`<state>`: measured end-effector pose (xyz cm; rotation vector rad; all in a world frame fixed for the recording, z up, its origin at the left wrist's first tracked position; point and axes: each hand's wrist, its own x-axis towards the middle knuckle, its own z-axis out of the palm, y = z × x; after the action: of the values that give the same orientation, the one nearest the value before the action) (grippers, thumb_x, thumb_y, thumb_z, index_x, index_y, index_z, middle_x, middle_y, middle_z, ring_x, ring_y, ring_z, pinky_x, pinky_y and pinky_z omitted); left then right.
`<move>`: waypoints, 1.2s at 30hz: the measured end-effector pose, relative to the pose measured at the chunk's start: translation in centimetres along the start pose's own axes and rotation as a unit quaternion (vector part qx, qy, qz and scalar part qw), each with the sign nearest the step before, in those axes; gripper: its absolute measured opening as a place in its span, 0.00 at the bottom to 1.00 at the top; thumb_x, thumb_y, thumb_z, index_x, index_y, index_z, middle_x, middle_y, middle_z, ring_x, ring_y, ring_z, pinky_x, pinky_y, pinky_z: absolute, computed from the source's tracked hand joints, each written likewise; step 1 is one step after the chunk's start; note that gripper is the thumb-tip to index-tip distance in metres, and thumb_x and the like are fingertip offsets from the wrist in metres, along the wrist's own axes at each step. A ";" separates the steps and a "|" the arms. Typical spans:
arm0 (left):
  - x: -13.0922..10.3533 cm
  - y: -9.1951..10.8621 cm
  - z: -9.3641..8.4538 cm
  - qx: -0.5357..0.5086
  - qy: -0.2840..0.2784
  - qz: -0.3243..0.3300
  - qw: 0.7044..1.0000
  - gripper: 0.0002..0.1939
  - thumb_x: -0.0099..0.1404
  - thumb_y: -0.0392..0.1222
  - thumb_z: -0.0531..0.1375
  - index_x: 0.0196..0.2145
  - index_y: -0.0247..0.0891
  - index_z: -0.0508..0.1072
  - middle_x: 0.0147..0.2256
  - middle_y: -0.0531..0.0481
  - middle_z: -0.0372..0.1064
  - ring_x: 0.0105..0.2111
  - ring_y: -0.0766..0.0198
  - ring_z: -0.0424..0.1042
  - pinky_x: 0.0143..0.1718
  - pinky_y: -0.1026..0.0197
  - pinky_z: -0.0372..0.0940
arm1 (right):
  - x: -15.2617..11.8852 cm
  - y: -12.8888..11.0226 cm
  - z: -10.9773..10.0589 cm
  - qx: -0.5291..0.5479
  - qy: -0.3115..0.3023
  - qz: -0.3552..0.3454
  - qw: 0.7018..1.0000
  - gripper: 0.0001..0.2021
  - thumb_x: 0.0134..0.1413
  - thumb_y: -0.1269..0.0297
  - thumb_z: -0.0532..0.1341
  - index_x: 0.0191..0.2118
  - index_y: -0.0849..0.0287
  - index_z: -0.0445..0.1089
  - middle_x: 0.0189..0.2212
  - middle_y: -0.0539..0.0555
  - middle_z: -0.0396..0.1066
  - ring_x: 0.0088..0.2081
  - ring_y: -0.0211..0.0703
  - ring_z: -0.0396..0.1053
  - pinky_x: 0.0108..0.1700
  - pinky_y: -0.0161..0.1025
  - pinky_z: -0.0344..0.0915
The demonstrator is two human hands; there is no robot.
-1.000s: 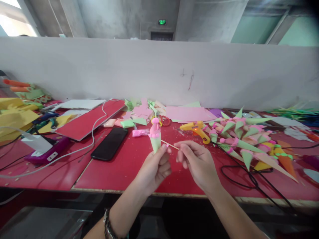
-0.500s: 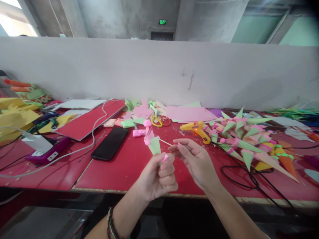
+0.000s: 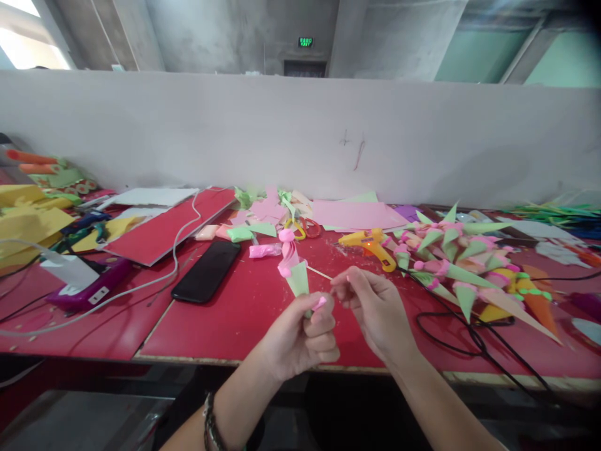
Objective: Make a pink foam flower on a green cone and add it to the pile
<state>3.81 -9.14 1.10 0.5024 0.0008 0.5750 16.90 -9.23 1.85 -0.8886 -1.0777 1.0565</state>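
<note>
My left hand (image 3: 303,335) is closed round the lower end of a small craft cone (image 3: 298,277), pale green with a pink swirled top and a pink ball at its tip. A bit of bright pink clay (image 3: 320,304) shows at its thumb and forefinger. In a pinch, my right hand (image 3: 373,307) holds the end of a thin pale stick (image 3: 320,272), whose other end reaches the cone's side. A yellow glue gun (image 3: 370,243) lies beyond my right hand, beside a pile of similar pink and green cones (image 3: 451,254).
A black phone (image 3: 206,272) lies left of my hands, near a purple power strip (image 3: 91,288) and a white cable (image 3: 176,241). Scissors (image 3: 310,228), clay packets (image 3: 265,250) and pink paper sheets (image 3: 354,214) lie behind. Black cords (image 3: 469,329) loop at right.
My left hand has shifted slightly right with the cone. My right hand's fingers have drawn closer together on the stick, and the stick has moved slightly right.
</note>
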 end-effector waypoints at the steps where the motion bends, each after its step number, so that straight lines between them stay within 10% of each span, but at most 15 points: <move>1: 0.0 0.0 0.0 0.002 0.001 -0.001 1.000 0.16 0.57 0.43 0.56 0.17 0.35 0.56 0.12 0.62 0.39 0.11 0.77 0.34 0.15 0.73 0.45 | 0.0 0.1 -0.1 -0.007 0.010 0.000 1.000 0.09 0.48 0.60 0.60 0.24 0.57 0.73 0.17 0.46 0.66 0.22 0.29 0.62 0.25 0.27 0.60; 9: 0.2 0.1 0.2 0.024 0.025 0.000 0.999 0.17 0.56 0.45 0.57 0.18 0.35 0.55 0.12 0.63 0.38 0.11 0.77 0.36 0.14 0.72 0.43 | 0.2 -0.1 0.3 0.039 0.012 0.036 0.999 0.10 0.42 0.64 0.64 0.35 0.56 0.73 0.31 0.51 0.73 0.34 0.38 0.70 0.39 0.37 0.66; 17: 0.8 -0.5 0.4 0.098 0.125 -0.037 0.987 0.13 0.59 0.44 0.53 0.21 0.36 0.58 0.12 0.63 0.38 0.12 0.76 0.38 0.16 0.69 0.40 | 0.0 -0.2 0.1 -0.078 0.077 -0.040 0.993 0.06 0.43 0.62 0.63 0.28 0.57 0.73 0.25 0.51 0.72 0.29 0.38 0.68 0.32 0.34 0.66; 36: 1.2 -1.1 0.7 0.165 0.199 -0.064 0.964 0.15 0.57 0.48 0.55 0.21 0.36 0.57 0.11 0.65 0.39 0.11 0.77 0.38 0.15 0.69 0.38 | -0.7 -1.4 0.3 -0.152 -0.031 -0.109 0.982 0.06 0.48 0.67 0.60 0.33 0.50 0.72 0.34 0.50 0.63 0.24 0.32 0.63 0.14 0.26 0.62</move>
<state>5.49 -9.65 1.33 0.6961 0.5170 0.5428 16.86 -10.30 3.00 -0.9581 -1.3803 0.7518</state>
